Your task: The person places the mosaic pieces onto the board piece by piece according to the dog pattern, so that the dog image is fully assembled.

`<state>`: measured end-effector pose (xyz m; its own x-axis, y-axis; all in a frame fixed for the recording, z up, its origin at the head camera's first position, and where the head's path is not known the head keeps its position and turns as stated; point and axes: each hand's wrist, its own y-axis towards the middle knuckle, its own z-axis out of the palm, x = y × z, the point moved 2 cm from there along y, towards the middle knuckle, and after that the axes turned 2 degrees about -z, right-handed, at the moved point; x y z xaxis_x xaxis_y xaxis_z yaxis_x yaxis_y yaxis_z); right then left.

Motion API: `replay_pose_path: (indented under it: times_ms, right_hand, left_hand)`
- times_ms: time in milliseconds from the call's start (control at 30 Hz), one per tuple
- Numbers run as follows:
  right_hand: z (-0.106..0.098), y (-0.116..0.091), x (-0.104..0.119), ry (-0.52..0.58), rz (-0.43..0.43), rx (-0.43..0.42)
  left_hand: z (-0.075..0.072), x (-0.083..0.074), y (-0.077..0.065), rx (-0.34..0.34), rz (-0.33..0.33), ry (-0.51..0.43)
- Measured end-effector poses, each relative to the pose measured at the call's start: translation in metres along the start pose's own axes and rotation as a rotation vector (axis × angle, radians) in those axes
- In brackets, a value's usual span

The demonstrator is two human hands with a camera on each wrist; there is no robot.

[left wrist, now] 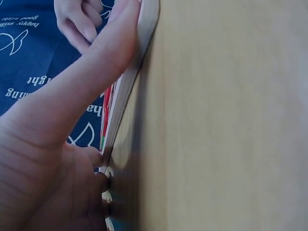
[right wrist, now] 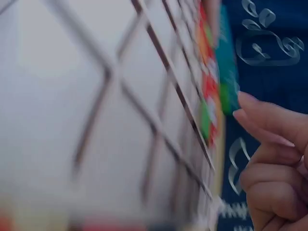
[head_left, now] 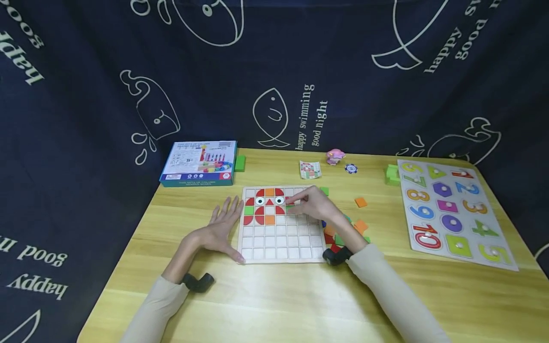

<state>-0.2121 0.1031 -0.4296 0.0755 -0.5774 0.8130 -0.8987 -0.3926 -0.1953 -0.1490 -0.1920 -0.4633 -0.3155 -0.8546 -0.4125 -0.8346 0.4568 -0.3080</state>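
Observation:
A white gridded board (head_left: 260, 242) lies on the table, its upper-left part filled with red, orange and green tiles. Two eye tiles (head_left: 279, 201) sit among the red pieces. My left hand (head_left: 218, 232) is spread along the board's left side, thumb at the near-left corner; the left wrist view has the thumb (left wrist: 103, 62) against the board's edge. Over the board's upper right, my right hand (head_left: 318, 205) has thumb and index tips close together, beside a green tile (head_left: 290, 209). Nothing shows between those tips in the right wrist view, where the other fingers (right wrist: 272, 192) are curled.
Loose coloured tiles (head_left: 340, 239) lie right of the board, partly behind my right forearm. A small pattern card (head_left: 310, 170), a pink figure (head_left: 335, 156) and a blue-white chip (head_left: 351, 168) are behind. A boxed toy (head_left: 198, 164) stands back left; a number puzzle (head_left: 456, 214) lies right.

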Motion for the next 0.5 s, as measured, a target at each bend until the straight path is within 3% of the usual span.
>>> replay_pose_path:
  times_ms: [233, 333, 500]
  right_hand:
    - [-0.052, -0.053, -0.038, -0.108, 0.074, -0.065]
    - [-0.055, -0.068, -0.055, -0.137, 0.131, -0.029]
    - [-0.045, -0.080, -0.068, -0.105, 0.135, -0.005]
  left_hand:
    - [0.002, -0.002, -0.002, 0.014, -0.017, 0.005]
    - [0.001, -0.002, -0.003, 0.012, -0.018, -0.001]
    - [0.000, -0.003, -0.001, 0.006, -0.007, 0.001]
